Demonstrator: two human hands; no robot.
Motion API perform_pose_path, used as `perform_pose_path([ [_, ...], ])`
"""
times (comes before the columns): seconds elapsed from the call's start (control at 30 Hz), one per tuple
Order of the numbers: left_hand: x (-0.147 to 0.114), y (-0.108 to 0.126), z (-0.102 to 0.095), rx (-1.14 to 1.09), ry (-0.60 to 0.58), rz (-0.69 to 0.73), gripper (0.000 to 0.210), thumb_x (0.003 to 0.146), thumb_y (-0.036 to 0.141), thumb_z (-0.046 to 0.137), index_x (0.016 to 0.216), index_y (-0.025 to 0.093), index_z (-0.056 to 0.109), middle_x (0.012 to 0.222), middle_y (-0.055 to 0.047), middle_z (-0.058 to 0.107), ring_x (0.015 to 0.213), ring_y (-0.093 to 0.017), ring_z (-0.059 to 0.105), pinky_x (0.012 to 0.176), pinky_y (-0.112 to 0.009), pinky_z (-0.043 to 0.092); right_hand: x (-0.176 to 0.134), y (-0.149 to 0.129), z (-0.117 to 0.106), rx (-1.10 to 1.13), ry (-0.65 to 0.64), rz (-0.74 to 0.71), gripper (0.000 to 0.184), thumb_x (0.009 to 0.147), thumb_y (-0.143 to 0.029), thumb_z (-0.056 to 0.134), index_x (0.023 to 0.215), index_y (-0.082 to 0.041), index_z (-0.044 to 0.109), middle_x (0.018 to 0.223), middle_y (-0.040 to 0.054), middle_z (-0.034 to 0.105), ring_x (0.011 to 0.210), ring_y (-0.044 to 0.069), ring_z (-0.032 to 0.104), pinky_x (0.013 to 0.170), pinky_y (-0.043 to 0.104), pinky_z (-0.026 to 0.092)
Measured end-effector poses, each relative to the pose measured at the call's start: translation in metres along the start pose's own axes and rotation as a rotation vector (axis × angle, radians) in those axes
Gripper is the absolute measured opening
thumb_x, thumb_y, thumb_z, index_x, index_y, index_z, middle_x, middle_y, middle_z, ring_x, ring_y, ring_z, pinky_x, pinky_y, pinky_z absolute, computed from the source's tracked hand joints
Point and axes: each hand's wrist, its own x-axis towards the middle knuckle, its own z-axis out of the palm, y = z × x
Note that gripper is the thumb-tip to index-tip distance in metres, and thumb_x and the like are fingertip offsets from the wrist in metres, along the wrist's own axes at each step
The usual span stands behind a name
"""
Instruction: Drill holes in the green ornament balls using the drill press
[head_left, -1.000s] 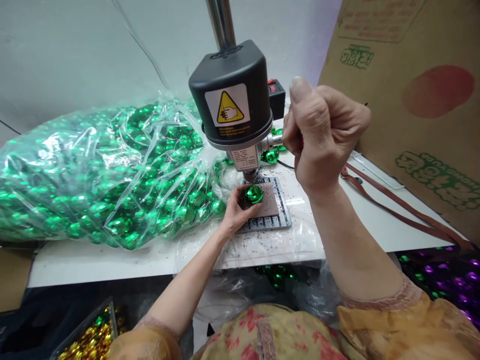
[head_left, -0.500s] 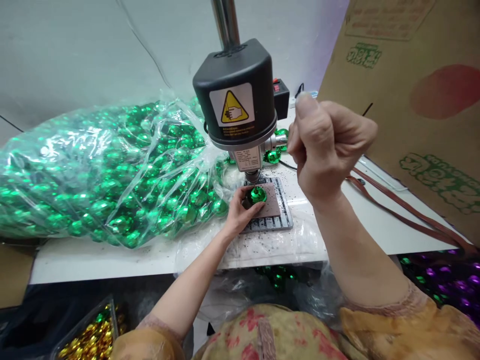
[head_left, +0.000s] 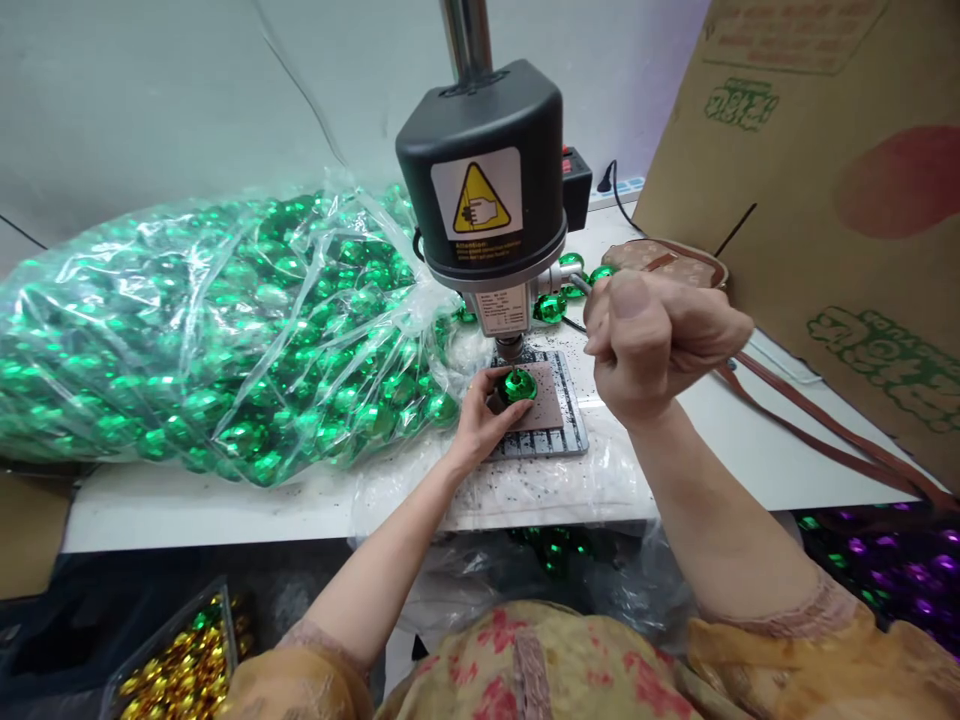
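Note:
My left hand [head_left: 484, 415] pinches a shiny green faceted ball [head_left: 520, 384] between thumb and fingers. The ball rests on a pinkish pad [head_left: 546, 400] on the metal base plate [head_left: 576, 430] of a small bench drill press [head_left: 480, 170]. Directly above the ball is the chuck [head_left: 510, 346], and the bit's tip seems to meet the ball's top. Closed in a fist, my right hand [head_left: 660, 345] grips the press's feed lever [head_left: 577, 281] on the right side. Most of that lever is hidden in the hand.
A clear plastic bag [head_left: 225, 330] full of green balls lies left of the press. Dark shavings dot the white table [head_left: 225, 510]. At right stand a brown handbag [head_left: 667, 258] and a large cardboard box [head_left: 817, 200]. Gold balls [head_left: 180, 660] sit in a bin below, purple balls [head_left: 915, 570] at lower right.
My right hand has come down with the lever, uncovering the handbag behind it. The chuck has lowered toward the ball. My left hand keeps its hold; the view has shifted slightly.

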Motion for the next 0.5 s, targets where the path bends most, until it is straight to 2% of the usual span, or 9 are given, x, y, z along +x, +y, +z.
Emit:
perform_pose_path([
  [0.3, 0.0, 0.0, 0.0, 0.026, 0.007, 0.002, 0.049, 0.076, 0.041, 0.083, 0.116, 0.021, 0.064, 0.111, -0.008, 0.069, 0.105, -0.024, 0.065, 0.094, -0.039, 0.051, -0.005, -0.001, -0.004, 0.013, -0.026, -0.035, 0.05, 0.09, -0.019, 0.059, 0.048, -0.016, 0.032, 0.043, -0.0072, 0.033, 0.038, 0.003, 0.033, 0.041, 0.026, 0.023],
  [0.5, 0.0, 0.0, 0.0, 0.027, 0.017, 0.001, 0.049, 0.076, 0.042, 0.084, 0.116, 0.022, 0.063, 0.109, -0.008, 0.069, 0.102, -0.023, 0.066, 0.091, -0.038, 0.053, -0.014, 0.005, -0.01, 0.035, -0.061, -0.112, 0.047, 0.088, -0.013, 0.057, 0.049, -0.017, 0.031, 0.043, -0.008, 0.034, 0.036, 0.003, 0.033, 0.04, 0.026, 0.023],
])
